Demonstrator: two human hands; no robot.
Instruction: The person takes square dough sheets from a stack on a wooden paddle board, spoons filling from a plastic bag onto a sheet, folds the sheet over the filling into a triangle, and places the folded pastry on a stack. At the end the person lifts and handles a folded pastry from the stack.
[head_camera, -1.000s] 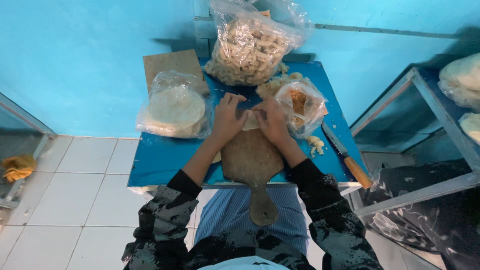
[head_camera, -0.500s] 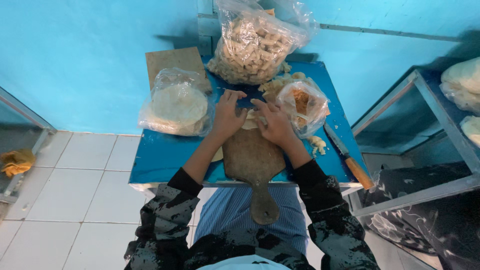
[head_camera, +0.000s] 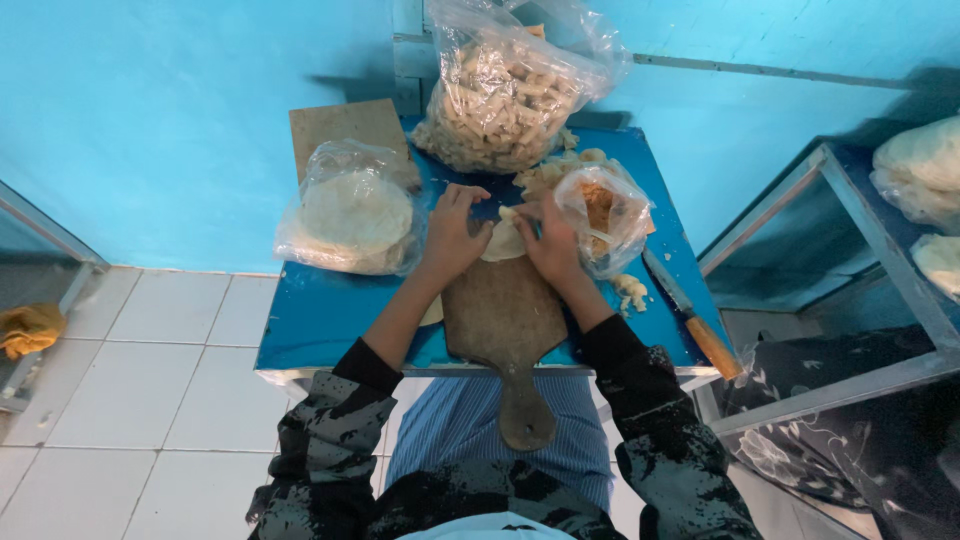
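Here, both hands close together at the far end of a brown wooden cutting board with a handle (head_camera: 505, 320). Left hand (head_camera: 450, 235) bent down, fingers curled onto a pale round sheet of dough (head_camera: 503, 243), pinching its left edge. Right hand (head_camera: 550, 240) pressed on the right side of the same dough sheet, fingers closed over it. Dough sheet lying on the top part of the board, between the two hands, partly hidden under them.

Just right of the right hand, a small clear plastic bag with orange-brown filling (head_camera: 603, 212), open and touching the hand. Left of the left hand, a clear plastic bag with a stack of flat white round sheets (head_camera: 350, 212). Behind, at the wall, a big clear plastic bag full of pale rolled pieces (head_camera: 505, 95). Behind the sheet bag, a flat brown board (head_camera: 340, 125) leaning at the corner. At the right edge of the blue square table (head_camera: 320, 315), a knife with an orange handle (head_camera: 700, 330), and near it some pale crumbs (head_camera: 630, 290). Sleeves dark with grey pattern.
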